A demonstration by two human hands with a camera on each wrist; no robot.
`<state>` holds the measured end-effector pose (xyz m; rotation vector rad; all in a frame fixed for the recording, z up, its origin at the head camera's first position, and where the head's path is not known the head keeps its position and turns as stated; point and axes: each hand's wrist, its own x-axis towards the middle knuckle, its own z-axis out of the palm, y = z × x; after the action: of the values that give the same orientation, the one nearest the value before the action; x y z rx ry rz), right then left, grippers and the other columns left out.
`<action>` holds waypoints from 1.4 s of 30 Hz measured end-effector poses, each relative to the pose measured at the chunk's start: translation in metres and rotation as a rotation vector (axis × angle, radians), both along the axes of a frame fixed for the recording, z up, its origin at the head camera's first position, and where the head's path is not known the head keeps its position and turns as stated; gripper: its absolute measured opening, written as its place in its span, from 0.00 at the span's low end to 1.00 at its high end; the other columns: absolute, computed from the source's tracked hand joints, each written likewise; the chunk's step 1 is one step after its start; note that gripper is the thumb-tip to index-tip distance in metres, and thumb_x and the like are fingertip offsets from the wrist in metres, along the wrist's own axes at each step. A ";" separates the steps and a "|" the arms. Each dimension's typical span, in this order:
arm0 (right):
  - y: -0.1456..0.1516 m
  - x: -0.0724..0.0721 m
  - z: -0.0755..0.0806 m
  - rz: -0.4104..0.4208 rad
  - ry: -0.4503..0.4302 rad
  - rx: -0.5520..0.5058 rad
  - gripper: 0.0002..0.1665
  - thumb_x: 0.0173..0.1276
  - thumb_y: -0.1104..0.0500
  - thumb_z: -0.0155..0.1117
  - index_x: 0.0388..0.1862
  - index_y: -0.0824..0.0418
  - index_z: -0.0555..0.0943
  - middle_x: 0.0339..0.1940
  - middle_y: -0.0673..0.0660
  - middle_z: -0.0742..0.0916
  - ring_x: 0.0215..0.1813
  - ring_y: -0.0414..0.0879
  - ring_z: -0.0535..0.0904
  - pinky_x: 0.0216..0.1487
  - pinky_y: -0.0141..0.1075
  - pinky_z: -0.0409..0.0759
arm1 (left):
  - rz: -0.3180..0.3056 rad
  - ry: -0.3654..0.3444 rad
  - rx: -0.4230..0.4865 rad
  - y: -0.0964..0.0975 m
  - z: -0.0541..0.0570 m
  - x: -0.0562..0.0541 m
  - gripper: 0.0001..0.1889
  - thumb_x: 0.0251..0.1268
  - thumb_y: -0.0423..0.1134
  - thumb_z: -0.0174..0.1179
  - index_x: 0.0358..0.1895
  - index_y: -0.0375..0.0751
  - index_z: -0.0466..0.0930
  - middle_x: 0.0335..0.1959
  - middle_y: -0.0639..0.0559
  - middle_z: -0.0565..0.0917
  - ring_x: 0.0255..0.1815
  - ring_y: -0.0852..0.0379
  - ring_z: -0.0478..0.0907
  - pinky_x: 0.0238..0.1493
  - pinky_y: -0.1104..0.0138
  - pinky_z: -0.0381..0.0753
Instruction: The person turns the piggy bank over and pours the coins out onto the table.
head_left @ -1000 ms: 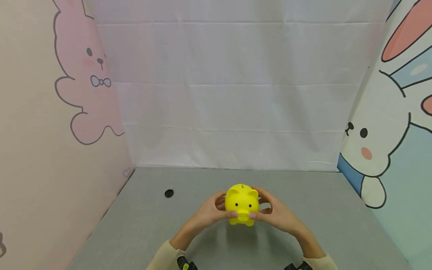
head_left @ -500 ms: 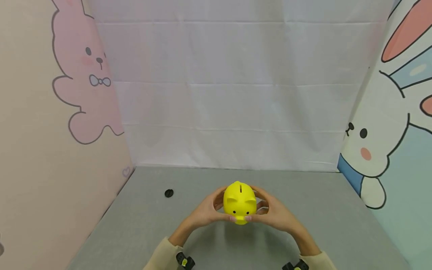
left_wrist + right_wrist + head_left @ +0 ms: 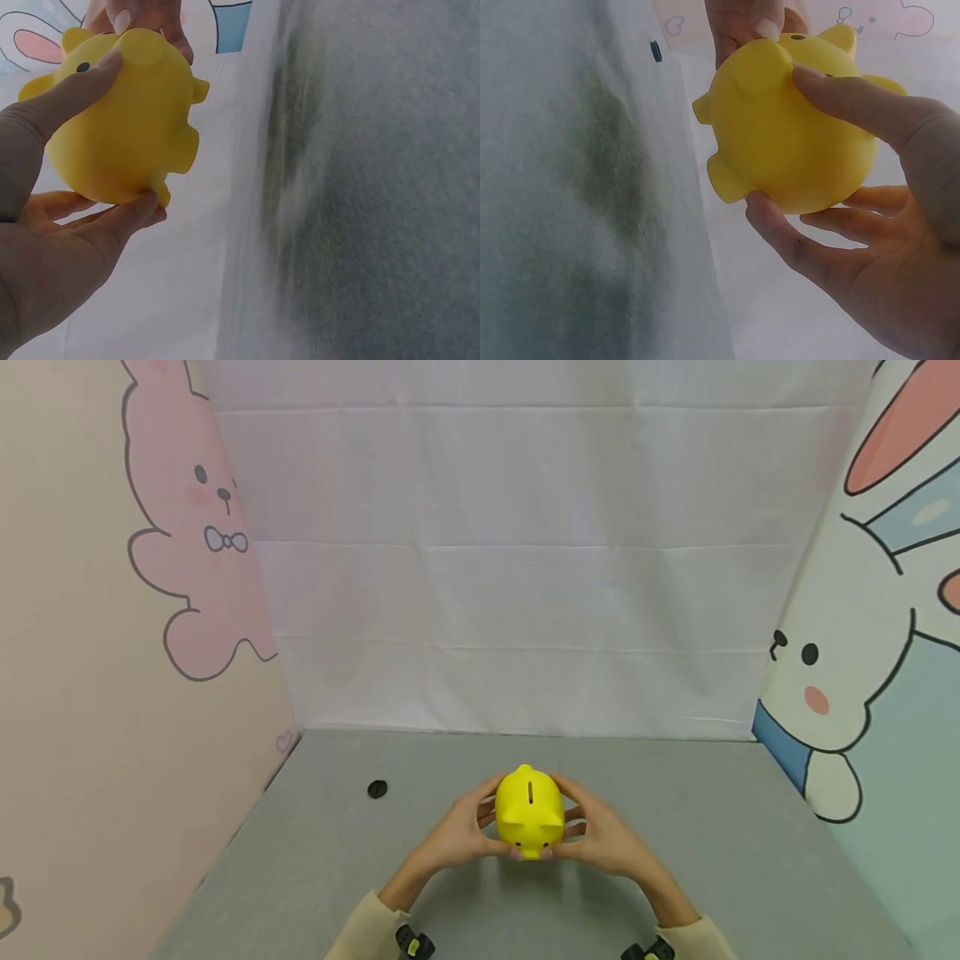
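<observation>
A yellow piggy bank (image 3: 529, 814) is held between both hands, raised above the grey table. Its coin slot faces up toward the head camera, and its snout points toward the person. My left hand (image 3: 457, 833) grips its left side, the thumb beside the snout and the fingers round the back. On the other side my right hand (image 3: 606, 839) grips it the same way. In the left wrist view, the piggy bank (image 3: 124, 112) shows its stubby feet, and in the right wrist view its body (image 3: 795, 142) hangs clear of the table.
A small round black cap (image 3: 377, 789) lies on the grey table (image 3: 300, 877), left of the hands. Behind stands a white cloth backdrop (image 3: 525, 568). Walls with cartoon rabbits (image 3: 840, 668) flank the table.
The piggy bank has tipped forward toward the person: its face has turned down and the coin slot on its back has come into full view. Both hands keep their grip.
</observation>
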<state>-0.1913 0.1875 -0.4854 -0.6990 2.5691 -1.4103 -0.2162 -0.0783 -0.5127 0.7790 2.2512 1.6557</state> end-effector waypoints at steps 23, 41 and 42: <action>-0.017 0.003 -0.023 -0.089 0.260 -0.105 0.65 0.50 0.59 0.89 0.84 0.55 0.61 0.80 0.66 0.73 0.62 0.65 0.86 0.53 0.38 0.91 | 0.115 0.327 -0.107 -0.008 -0.005 0.006 0.57 0.52 0.35 0.82 0.85 0.51 0.56 0.81 0.47 0.67 0.81 0.46 0.68 0.75 0.58 0.75; -0.011 0.001 -0.011 -0.162 -0.018 -0.037 0.43 0.69 0.46 0.75 0.78 0.59 0.71 0.66 0.66 0.85 0.40 0.43 0.86 0.39 0.31 0.87 | 0.045 0.029 -0.129 -0.010 -0.001 0.002 0.41 0.73 0.62 0.63 0.83 0.48 0.62 0.73 0.48 0.79 0.66 0.51 0.84 0.65 0.60 0.87; -0.012 0.001 -0.011 -0.165 -0.044 -0.039 0.41 0.71 0.45 0.73 0.77 0.60 0.72 0.63 0.66 0.86 0.39 0.44 0.86 0.38 0.32 0.87 | 0.068 0.014 -0.144 -0.009 -0.001 0.002 0.40 0.74 0.64 0.61 0.81 0.46 0.65 0.70 0.47 0.82 0.63 0.52 0.86 0.61 0.60 0.89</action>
<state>-0.1908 0.1760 -0.4959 -0.4640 2.6240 -1.5085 -0.2141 -0.0868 -0.5138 0.6894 2.3999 1.4998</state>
